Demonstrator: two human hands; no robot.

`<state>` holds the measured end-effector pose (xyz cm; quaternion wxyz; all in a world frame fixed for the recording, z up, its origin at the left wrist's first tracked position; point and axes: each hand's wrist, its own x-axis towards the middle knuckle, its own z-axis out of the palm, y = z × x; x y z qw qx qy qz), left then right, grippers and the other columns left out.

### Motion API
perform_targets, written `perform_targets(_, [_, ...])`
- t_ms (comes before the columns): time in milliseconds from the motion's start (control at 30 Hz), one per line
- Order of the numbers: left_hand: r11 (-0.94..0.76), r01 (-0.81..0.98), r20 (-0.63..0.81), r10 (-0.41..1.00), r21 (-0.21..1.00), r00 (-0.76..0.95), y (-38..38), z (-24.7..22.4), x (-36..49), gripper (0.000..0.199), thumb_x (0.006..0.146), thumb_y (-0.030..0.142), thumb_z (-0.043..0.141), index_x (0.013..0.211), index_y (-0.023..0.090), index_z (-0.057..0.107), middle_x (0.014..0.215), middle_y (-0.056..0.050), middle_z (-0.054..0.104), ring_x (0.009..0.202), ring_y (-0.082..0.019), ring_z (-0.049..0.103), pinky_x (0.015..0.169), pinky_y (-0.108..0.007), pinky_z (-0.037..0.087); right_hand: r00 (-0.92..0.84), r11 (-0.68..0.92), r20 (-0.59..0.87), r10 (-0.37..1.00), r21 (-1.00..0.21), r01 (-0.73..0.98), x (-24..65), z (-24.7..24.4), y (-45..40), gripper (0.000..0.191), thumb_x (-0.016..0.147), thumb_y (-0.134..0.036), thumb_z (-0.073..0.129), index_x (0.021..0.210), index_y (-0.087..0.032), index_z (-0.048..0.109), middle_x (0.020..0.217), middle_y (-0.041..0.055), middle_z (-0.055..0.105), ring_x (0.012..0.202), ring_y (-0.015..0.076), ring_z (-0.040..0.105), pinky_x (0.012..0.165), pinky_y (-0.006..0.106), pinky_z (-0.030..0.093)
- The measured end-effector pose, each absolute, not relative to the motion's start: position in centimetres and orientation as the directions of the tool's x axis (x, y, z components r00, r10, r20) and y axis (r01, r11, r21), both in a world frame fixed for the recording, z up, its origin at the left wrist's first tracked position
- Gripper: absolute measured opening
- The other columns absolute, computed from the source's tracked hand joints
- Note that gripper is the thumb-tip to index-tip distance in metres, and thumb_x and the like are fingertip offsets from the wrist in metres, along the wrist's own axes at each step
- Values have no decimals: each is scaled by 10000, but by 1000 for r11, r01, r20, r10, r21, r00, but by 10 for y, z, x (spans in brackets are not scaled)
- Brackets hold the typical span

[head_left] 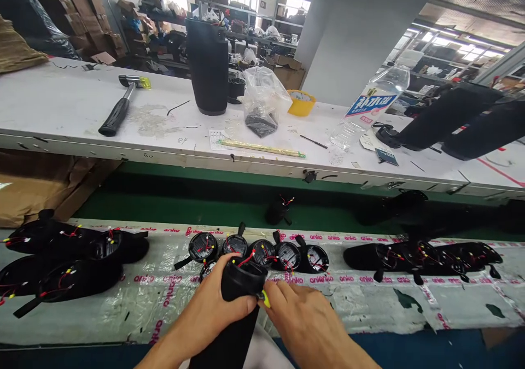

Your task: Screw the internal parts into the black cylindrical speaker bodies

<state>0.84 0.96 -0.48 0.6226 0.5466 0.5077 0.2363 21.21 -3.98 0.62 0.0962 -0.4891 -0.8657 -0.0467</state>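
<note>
Black housing (pixel 241 281), lower end cut off, in left hand (pixel 207 311)

Left hand (pixel 207 311) grips a black tubular housing (pixel 241 280), right hand (pixel 303 322) pinches its yellow-tipped wire (pixel 266 299).

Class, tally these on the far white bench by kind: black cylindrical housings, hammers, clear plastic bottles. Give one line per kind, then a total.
Black cylindrical housings: 3
Hammers: 1
Clear plastic bottles: 1
Total: 5
</note>
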Motion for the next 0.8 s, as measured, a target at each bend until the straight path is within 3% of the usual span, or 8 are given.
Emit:
perform_targets(33, [310, 207, -370, 835, 928, 408, 11, -6, 6, 618, 769, 371, 749, 1318, 233, 499, 1258, -78, 696, 1189, -344, 624, 1021, -453, 455, -470, 514, 290, 834, -97, 852, 214, 4, -38, 59, 1035, -187, 440, 1018, -232, 475, 741, -17, 642, 562, 188, 651, 509, 317, 400])
perform_targets(100, [334, 151, -366, 824, 930, 432, 12, -9, 2, 623, 780, 423, 765, 1313, 230, 507, 1287, -80, 691, 1226, -346, 610, 1048, -450, 440, -401, 499, 381, 833, -206, 842, 218, 2, -34, 230, 1127, -267, 260, 1044, -242, 473, 737, -35, 647, 566, 168, 657, 535, 308, 403])
perform_targets(267, [307, 199, -364, 840, 931, 403, 11, -14, -2, 686, 812, 413, 752, 1396, 250, 433, 1338, -81, 662, 1256, -341, 585, 1084, -470, 406, -438, 495, 324, 838, -118, 861, 216, 6, -29, 341, 1145, -307, 164, 999, -242, 465, 693, -33, 619, 520, 167, 635, 486, 337, 319])
perform_targets(333, [299, 228, -370, 836, 926, 405, 10, -14, -3, 700, 818, 396, 739, 1420, 267, 407, 1356, -75, 649, 1263, -338, 576, 1096, -482, 387, -467, 507, 297, 833, -71, 859, 212, 6, -29, 270, 1130, -253, 228, 981, -239, 452, 697, -25, 603, 525, 177, 627, 491, 345, 310])
perform_targets(400, [298, 240, -374, 836, 924, 402, 9, -10, -4, 678, 823, 369, 724, 1417, 280, 407, 1355, -62, 647, 1265, -331, 574, 1097, -478, 379, -490, 515, 249, 835, -42, 856, 208, 4, -29, 99, 1058, -206, 459, 968, -241, 440, 711, -28, 596, 541, 186, 622, 495, 346, 310])
perform_targets(500, [312, 257, -393, 835, 915, 384, 9, -1, -2, 659, 821, 349, 706, 1405, 275, 412, 1344, -61, 651, 1267, -333, 569, 1090, -474, 380, -528, 542, 208, 824, -14, 840, 207, 1, -30, 319, 857, -148, 719, 976, -241, 439, 734, -39, 603, 561, 196, 627, 479, 347, 303])
perform_targets(800, [272, 338, -388, 854, 901, 347, 10, 4, 3, 646, 802, 346, 700, 1389, 273, 440, 1336, -63, 668, 1260, -347, 574, 1076, -470, 399, -504, 510, 181, 844, 17, 860, 207, -3, -34, 336, 840, -152, 711, 1012, -238, 435, 746, -30, 614, 569, 211, 655, 469, 353, 356])
